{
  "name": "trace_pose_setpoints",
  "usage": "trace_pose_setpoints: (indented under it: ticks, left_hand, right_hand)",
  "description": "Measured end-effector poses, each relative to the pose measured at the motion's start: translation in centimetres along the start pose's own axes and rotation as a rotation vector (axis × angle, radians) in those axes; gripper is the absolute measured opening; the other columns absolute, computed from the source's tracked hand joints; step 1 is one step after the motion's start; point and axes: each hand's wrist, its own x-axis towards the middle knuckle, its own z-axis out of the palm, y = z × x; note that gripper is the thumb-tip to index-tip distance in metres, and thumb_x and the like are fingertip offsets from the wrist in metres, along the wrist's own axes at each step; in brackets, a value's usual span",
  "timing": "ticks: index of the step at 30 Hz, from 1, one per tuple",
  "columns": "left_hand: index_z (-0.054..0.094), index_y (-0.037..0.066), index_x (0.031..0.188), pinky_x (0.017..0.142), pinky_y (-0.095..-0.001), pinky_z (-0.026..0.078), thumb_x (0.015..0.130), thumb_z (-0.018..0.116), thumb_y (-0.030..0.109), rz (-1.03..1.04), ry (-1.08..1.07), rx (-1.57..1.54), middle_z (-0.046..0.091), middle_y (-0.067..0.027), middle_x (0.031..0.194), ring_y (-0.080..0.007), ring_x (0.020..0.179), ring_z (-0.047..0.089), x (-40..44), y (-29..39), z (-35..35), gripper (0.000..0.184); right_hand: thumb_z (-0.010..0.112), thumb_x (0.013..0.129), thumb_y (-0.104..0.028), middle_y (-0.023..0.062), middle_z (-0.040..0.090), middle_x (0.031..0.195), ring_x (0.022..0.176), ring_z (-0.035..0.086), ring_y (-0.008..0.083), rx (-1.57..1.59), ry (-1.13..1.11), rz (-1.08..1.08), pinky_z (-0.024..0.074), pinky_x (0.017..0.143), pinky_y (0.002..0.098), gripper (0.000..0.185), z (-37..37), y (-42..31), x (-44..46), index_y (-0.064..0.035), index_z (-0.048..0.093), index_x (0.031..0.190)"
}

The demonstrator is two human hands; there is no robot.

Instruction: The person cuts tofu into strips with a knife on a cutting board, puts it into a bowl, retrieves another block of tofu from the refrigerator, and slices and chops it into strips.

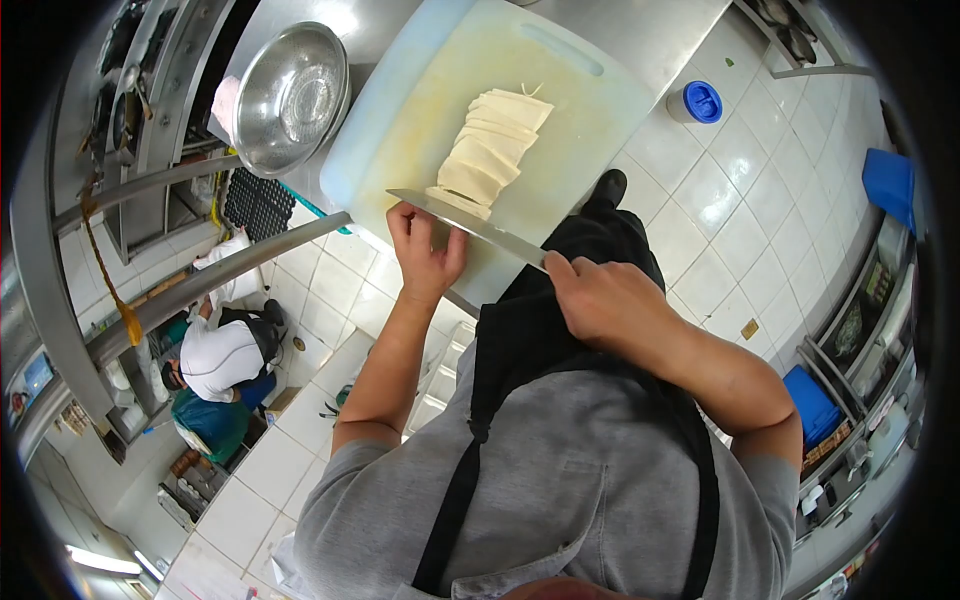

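My right hand point(598, 296) is wrapped round the handle end of a kitchen knife point(480, 228). Its long blade slants across the cutting board point(590, 130), over the near end of a stack of pale, layered food sheets point(490, 150). The stack lies in overlapping slices, with a few thin strands at its far end; I cannot tell what food it is. My left hand point(430, 258) is close behind the blade, fingers bent and thumb apart from them. Whatever lies between those fingers is hard to make out.
A metal bowl point(293, 100) stands left of the board on the steel counter point(385, 25). A metal rail point(250, 260) runs at the left. Beyond it, a person in a white top point(215, 358) is bent low. A blue-lidded container point(697, 103) is on the tiled floor at right.
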Motion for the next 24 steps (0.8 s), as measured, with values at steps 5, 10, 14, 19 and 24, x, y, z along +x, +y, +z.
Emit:
trace_pose_setpoints:
  ticks: [5,10,14,19,24]
  left_hand:
    - [0.061,0.0,0.109,0.084,-0.0397,0.047,0.075,0.08,0.006,-0.01,0.019,0.012,0.053,-0.019,0.11,-0.0334,0.1,0.053,-0.1,-0.1,0.1,0.04]
    - [0.06,0.003,0.11,0.085,-0.0392,0.047,0.076,0.08,0.005,-0.04,0.043,-0.014,0.052,-0.0176,0.111,-0.032,0.102,0.054,-0.3,0.3,0.6,0.039]
    - [0.06,0.003,0.111,0.085,-0.0379,0.047,0.077,0.081,0.005,-0.051,0.035,-0.028,0.051,-0.0175,0.113,-0.0317,0.103,0.054,-0.3,0.2,0.5,0.04]
    - [0.06,0.004,0.111,0.094,-0.0448,0.042,0.076,0.081,0.009,-0.095,0.141,-0.085,0.051,-0.0176,0.117,-0.0336,0.105,0.052,0.0,0.8,0.4,0.041]
    - [0.061,0.008,0.11,0.102,-0.0489,0.033,0.07,0.077,0.014,0.064,0.021,0.111,0.054,-0.0145,0.116,-0.035,0.108,0.052,2.2,0.9,-1.0,0.044]
  right_hand:
    - [0.052,0.093,-0.008,0.0176,0.064,0.078,0.067,0.067,0.037,0.034,-0.021,0.01,0.0544,0.062,0.0476,0.022,0.4,0.7,0.4,0.002,0.054,0.113]
    - [0.052,0.09,-0.008,0.019,0.066,0.076,0.066,0.068,0.0374,-0.002,-0.065,0.047,0.0546,0.059,0.046,0.019,-0.3,0.9,-0.7,0.0027,0.053,0.105]
    - [0.051,0.09,-0.008,0.0195,0.066,0.076,0.067,0.067,0.0387,-0.013,-0.067,0.023,0.0536,0.059,0.048,0.018,2.5,2.2,1.7,0.0023,0.052,0.105]
    - [0.052,0.092,-0.008,0.0176,0.065,0.075,0.066,0.066,0.0369,0.003,-0.066,0.046,0.0538,0.06,0.0476,0.017,2.7,2.4,1.5,0.0004,0.052,0.107]
    - [0.052,0.091,-0.008,0.0172,0.065,0.075,0.066,0.067,0.0363,0.0,-0.056,0.036,0.0543,0.06,0.0473,0.018,3.0,2.5,1.5,0.0004,0.052,0.107]
